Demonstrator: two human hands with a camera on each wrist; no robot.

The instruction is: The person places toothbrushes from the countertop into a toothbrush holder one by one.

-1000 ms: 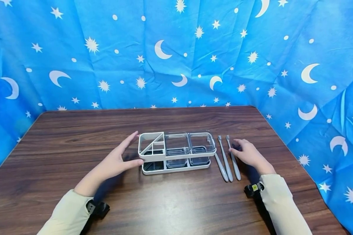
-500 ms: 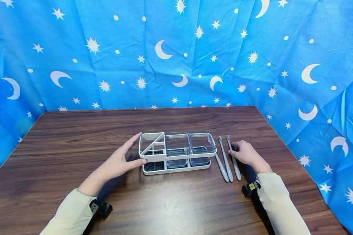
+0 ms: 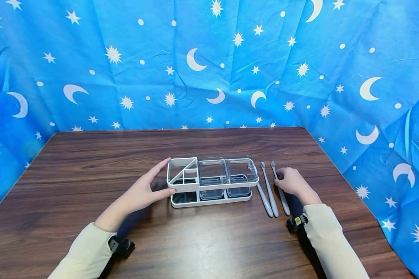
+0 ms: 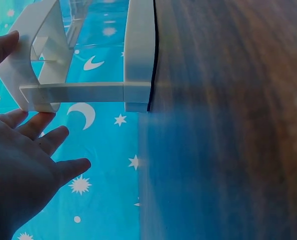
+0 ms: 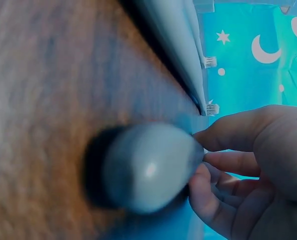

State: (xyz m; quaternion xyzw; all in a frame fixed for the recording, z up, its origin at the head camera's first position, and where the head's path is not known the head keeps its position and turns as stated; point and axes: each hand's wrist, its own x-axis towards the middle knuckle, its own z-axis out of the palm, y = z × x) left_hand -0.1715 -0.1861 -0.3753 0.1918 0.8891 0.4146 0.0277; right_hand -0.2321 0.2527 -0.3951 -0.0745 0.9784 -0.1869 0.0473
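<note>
1. Pinched between the thumb and fingertips of the right hand (image 3: 295,184) is a slim grey toothbrush (image 3: 284,201). The fingers are almost together, on the narrow shaft between brush head and thicker handle.
2. That toothbrush is the rightmost of three on a dark wood-grain table (image 3: 202,252), handle end toward the person, head pointing away. Whether it is lifted at all, I cannot tell.
3. Two matching toothbrushes (image 3: 273,201) lie near it on the left, close together; the upper part of the leftmost is hidden behind the rack.
4. Spread wide, the left hand (image 3: 139,195) touches the left end of a white two-tier rack (image 3: 228,186), thumb at the front of the upper tier, fingers reaching along the end.
5. Two clear cups (image 3: 212,172) stand side by side in the rack, right of its divided section.
6. The toothbrush looks light, stiff and smooth, so its rounded handle might roll or slip. Mid-shaft seems the balanced hold, away from the bristles.
7. The rack seems rigid, best steadied by its end; the cups look hard and slick.
</note>
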